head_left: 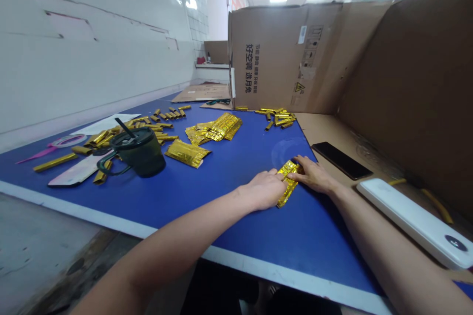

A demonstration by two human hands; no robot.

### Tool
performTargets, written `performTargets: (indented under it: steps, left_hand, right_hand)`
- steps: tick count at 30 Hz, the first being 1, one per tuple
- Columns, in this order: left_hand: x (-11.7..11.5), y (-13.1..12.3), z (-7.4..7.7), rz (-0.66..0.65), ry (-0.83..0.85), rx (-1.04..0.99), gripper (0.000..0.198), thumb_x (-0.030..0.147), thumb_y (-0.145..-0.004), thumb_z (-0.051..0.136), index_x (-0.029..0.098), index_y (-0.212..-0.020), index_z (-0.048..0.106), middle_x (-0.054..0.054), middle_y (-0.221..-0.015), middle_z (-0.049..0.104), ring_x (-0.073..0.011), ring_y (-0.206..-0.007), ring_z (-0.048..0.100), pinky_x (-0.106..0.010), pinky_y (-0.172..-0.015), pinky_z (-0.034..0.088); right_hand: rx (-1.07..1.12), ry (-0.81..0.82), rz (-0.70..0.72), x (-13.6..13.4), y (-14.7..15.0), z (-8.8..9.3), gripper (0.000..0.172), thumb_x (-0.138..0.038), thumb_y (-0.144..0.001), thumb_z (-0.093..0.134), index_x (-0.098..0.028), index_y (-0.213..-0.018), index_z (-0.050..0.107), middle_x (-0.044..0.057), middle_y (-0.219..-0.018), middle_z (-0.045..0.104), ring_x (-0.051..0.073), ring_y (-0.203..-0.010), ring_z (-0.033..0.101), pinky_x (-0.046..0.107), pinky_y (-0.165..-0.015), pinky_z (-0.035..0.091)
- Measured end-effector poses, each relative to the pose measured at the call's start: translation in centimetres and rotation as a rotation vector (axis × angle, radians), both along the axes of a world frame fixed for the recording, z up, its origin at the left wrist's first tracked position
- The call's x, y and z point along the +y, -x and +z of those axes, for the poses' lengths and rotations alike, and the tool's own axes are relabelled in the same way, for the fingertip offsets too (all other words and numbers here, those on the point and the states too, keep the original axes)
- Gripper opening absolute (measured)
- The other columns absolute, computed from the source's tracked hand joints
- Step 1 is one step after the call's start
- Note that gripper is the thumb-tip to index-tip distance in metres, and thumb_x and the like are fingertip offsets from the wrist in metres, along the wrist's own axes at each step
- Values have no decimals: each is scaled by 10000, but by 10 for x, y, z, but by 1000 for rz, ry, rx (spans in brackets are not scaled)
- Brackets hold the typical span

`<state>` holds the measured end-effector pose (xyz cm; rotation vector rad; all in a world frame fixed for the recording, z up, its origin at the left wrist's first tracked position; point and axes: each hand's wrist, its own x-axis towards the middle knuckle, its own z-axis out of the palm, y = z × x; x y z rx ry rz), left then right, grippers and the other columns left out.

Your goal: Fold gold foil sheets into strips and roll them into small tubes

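A narrow piece of crinkled gold foil (289, 189) lies on the blue tabletop (229, 192) near its right side, between my two hands. My left hand (266, 190) is closed at the foil's left edge, with curled fingers on it. From the right, my right hand (313, 175) grips the upper part, thumb on top and fingers bent around the far end. To the left rests a flat gold foil packet (187, 152). Behind it is a loose pile of similar foil sheets (223, 127).
A dark green lidded mug with straw (142, 155) stands left among many gold foil rolls (103, 139). More rolls (283, 119) lie by the tall cardboard box (281, 59). On the right are a black phone (342, 160) and a white device (414, 221).
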<state>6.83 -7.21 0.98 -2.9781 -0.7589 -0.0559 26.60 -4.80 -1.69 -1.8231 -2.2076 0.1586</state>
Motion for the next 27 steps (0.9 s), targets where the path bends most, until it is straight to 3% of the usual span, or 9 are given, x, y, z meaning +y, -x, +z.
performTargets:
  steps: [7, 14, 18, 22, 24, 27]
  left_hand:
    - [-8, -2, 2, 58, -11, -4, 221, 158, -750, 408, 141, -928, 537, -85, -931, 554, -196, -829, 468, -285, -659, 381]
    - [-21, -7, 1, 34, -17, -14, 234, 123, -742, 389, 98, -923, 535, -122, -917, 555, -229, -877, 465, -309, -672, 391]
    - [-31, -11, 2, 11, -16, -37, 256, 171, -737, 426, 74, -950, 529, -145, -932, 551, -254, -937, 448, -317, -690, 395]
    - [-24, -4, 12, 54, 166, -53, 296, 357, -784, 417, 121, -896, 556, -104, -871, 586, -229, -889, 485, -303, -695, 399]
    - [-14, 1, 17, 29, 284, -61, 282, 291, -835, 326, 161, -915, 564, -65, -842, 606, -195, -868, 511, -283, -693, 397]
    - [0, 7, 18, -34, 344, -124, 276, 166, -819, 344, 185, -1001, 550, -34, -974, 597, -147, -881, 525, -249, -754, 377]
  right_hand:
    - [41, -42, -78, 2, -5, 3, 465, -374, -775, 443, -155, -1184, 419, 125, -1182, 500, 241, -1077, 467, 345, -899, 358]
    - [77, -8, -52, 2, -7, 4, 511, -394, -751, 477, -161, -1200, 409, 117, -1198, 487, 238, -1075, 468, 348, -896, 367]
    - [88, 29, -1, 3, -10, 4, 581, -423, -737, 489, -136, -1230, 381, 130, -1256, 430, 243, -1142, 403, 355, -946, 319]
    - [107, 77, 36, 3, -14, 4, 681, -490, -711, 495, -114, -1260, 348, 138, -1315, 352, 251, -1202, 314, 365, -988, 259]
    - [114, 82, 52, 3, -16, 4, 699, -504, -693, 513, -134, -1263, 350, 123, -1323, 344, 247, -1203, 313, 358, -989, 259]
    - [110, 88, 63, 4, -17, 3, 693, -508, -685, 522, -157, -1260, 360, 108, -1331, 335, 247, -1206, 309, 359, -987, 264]
